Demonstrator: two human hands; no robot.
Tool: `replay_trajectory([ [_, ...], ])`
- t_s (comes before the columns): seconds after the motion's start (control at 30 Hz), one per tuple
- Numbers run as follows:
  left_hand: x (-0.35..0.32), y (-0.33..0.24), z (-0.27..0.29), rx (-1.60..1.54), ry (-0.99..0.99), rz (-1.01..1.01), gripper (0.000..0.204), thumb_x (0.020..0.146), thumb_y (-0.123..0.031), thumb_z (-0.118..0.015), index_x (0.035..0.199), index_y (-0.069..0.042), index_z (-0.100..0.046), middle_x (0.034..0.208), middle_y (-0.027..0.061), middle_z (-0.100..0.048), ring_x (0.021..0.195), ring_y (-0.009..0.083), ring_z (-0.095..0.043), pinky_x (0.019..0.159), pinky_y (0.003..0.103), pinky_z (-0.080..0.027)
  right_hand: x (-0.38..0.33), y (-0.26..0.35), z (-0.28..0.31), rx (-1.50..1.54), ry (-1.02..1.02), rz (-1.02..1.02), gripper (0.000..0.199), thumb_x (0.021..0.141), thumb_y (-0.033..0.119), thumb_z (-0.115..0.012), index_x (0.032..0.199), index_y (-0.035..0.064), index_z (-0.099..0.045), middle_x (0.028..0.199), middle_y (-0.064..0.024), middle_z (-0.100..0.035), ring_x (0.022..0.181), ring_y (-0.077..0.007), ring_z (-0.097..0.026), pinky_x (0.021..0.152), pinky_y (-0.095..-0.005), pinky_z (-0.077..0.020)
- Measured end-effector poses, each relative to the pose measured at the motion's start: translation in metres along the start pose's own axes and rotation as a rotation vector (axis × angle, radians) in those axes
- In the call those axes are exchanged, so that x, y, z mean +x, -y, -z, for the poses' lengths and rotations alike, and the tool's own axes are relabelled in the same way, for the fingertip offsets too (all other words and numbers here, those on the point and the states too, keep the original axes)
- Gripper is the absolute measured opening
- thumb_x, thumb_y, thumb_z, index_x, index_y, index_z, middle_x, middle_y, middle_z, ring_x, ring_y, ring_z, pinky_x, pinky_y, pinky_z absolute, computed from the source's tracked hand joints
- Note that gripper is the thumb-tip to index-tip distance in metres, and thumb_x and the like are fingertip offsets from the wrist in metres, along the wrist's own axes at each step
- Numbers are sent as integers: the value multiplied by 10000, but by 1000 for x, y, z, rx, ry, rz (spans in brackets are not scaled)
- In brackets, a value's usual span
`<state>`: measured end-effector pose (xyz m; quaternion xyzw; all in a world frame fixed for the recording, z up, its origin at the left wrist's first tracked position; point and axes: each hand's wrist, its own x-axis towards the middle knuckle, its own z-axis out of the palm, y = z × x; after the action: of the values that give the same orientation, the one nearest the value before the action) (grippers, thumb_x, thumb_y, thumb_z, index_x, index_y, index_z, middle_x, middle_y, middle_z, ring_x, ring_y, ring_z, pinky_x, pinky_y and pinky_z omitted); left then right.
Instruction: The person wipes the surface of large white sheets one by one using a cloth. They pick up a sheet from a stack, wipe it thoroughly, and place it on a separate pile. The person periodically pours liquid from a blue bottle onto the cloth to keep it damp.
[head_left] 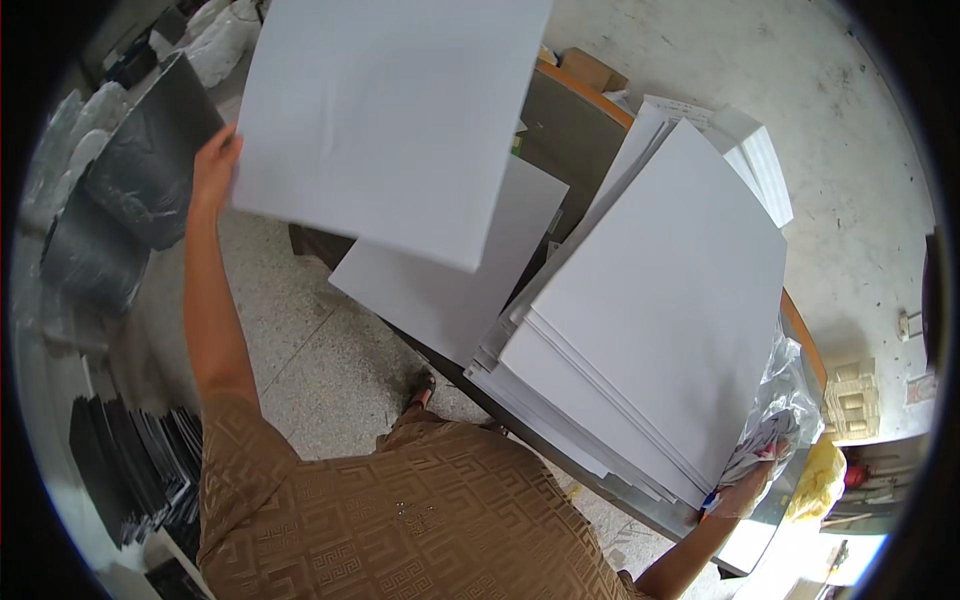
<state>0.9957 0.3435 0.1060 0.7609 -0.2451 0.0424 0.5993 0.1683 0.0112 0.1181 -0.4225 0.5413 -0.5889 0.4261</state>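
Note:
My left hand point(213, 170) grips the left edge of a large white board point(380, 120), which is held up in the air and tilted. Under it, another white board point(440, 280) lies on the dark table. To the right rises a stack of white boards point(660, 290), fanned unevenly at its near edge. My right hand point(742, 492) is low at the stack's right corner, against a clear plastic bag point(785, 385) and a crumpled whitish cloth point(757, 452). The bag and cloth hide its fingers.
Dark grey wrapped sheets point(150, 160) lean at the left, with a pile of black sheets point(135, 465) below them. Folded white card point(750, 150) lies behind the stack. A yellow bag point(818, 480) and a beige carton-like tray point(852, 400) are at the right. A cardboard box point(590, 72) sits beyond the table.

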Motion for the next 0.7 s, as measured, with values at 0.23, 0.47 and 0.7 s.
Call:
replay_trajectory([
  [0.23,-53,152,-61,132,156,225,347,951,-118,-607,1293,-59,-615,1068,77,-700,900,141,-640,798,285,-508,-33,14,-2,-547,-189,168,819,971,581,-474,1490,-32,-314,1511,-146,-390,1341,-257,-426,1115,-360,-319],
  [0.47,-123,272,-166,172,348,160,293,889,-64,-645,1180,-26,-658,808,91,-675,696,140,-610,656,308,-486,-63,24,-6,-768,-349,248,739,962,565,-508,1349,-65,-491,1308,-231,-571,1148,-322,-576,981,-383,-449],
  [0.7,-144,257,-203,385,353,118,304,885,-110,-649,1187,-83,-672,918,171,-701,821,332,-673,753,399,-529,-71,-4,11,-729,-202,345,557,992,384,-569,1325,-57,-504,1243,-195,-609,1104,-265,-587,964,-356,-450],
])
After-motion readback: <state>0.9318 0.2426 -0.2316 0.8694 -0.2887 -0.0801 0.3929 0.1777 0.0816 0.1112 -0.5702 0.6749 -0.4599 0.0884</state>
